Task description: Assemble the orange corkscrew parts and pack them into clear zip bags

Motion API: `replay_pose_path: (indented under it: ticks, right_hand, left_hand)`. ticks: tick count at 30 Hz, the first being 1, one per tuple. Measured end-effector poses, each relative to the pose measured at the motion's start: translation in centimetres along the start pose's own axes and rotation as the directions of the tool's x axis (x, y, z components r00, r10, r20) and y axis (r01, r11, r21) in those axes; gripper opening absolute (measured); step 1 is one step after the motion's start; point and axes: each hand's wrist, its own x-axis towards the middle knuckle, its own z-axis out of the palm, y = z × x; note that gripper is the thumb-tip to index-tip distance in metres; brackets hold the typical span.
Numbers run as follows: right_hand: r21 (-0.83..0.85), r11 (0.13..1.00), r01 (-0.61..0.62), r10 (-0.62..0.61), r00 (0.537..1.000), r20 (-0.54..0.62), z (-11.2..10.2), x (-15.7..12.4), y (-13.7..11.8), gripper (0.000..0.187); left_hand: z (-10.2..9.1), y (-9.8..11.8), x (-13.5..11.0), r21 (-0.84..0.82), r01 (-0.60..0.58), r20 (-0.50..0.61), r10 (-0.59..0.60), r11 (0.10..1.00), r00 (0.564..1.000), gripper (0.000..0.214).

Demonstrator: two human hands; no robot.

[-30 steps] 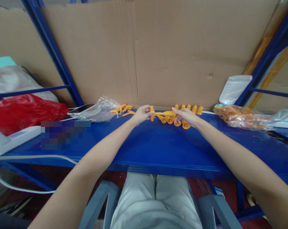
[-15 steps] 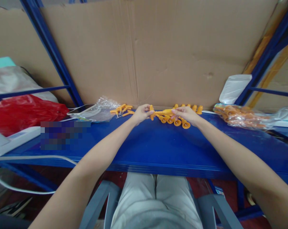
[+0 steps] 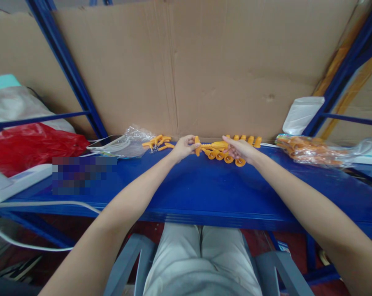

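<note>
along the back of the blue table [image 3: 210, 189]: two bare hands work on one orange piece [image 3: 219, 145], held lengthwise between them, near the cardboard sheet [image 3: 223, 74].
left hand [image 3: 184, 149]: thumb and fingers pinched on the crossbar end of the orange piece.
right hand [image 3: 240, 150]: thumb above and fingers below the thick end; whether they press on it, i cannot tell.
bell-shaped orange parts [image 3: 240, 162]: four lie just in front of the orange piece and right hand, round mouths toward the person.
small orange parts [image 3: 250, 140]: a row behind the right hand, close to the cardboard sheet.
corkscrew-like orange pieces [image 3: 159, 139]: a loose cluster just left of the left hand, metal spirals showing.
farther right: a clear bag [image 3: 309, 152] of orange items.
far left: a red bag [image 3: 40, 142].
</note>
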Motion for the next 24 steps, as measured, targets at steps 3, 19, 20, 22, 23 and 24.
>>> replay_pose_path:
  ticks: [3, 19, 20, 22, 23, 24]
  right_hand:
    - [-0.005, 0.999, 0.040, -0.039, 0.997, 0.068, -0.4, -0.1, -0.1, 0.055]
    - [-0.027, 0.985, 0.173, -0.173, 0.985, 0.003, -0.2, -0.2, -0.1, 0.049]
    - [-0.024, 0.988, 0.155, -0.155, 0.988, -0.005, -0.1, 0.0, 0.1, 0.052]
    - [-0.029, 0.992, 0.125, -0.125, 0.992, -0.013, 0.1, 0.3, 0.4, 0.057]
    - [-0.036, 0.992, 0.118, -0.118, 0.993, -0.010, 0.1, 0.4, 0.5, 0.058]
    - [-0.041, 0.993, 0.113, -0.114, 0.994, -0.004, 0.1, 0.5, 0.6, 0.059]
  left_hand:
    - [-0.1, -0.2, 0.1, 0.000, 0.018, -0.004, -0.018, 1.000, 1.000, 0.013]
    - [-0.2, 0.1, 0.1, -0.027, -0.009, -0.015, 0.009, 1.000, 1.000, 0.018]
    - [-0.2, 0.1, 0.1, -0.020, -0.010, -0.017, 0.010, 1.000, 1.000, 0.018]
    - [-0.1, 0.1, 0.1, -0.012, -0.014, -0.016, 0.014, 1.000, 1.000, 0.017]
    - [-0.1, 0.1, 0.0, -0.011, -0.016, -0.009, 0.016, 1.000, 1.000, 0.016]
    - [-0.1, 0.0, 0.0, -0.012, -0.018, 0.001, 0.018, 1.000, 1.000, 0.016]
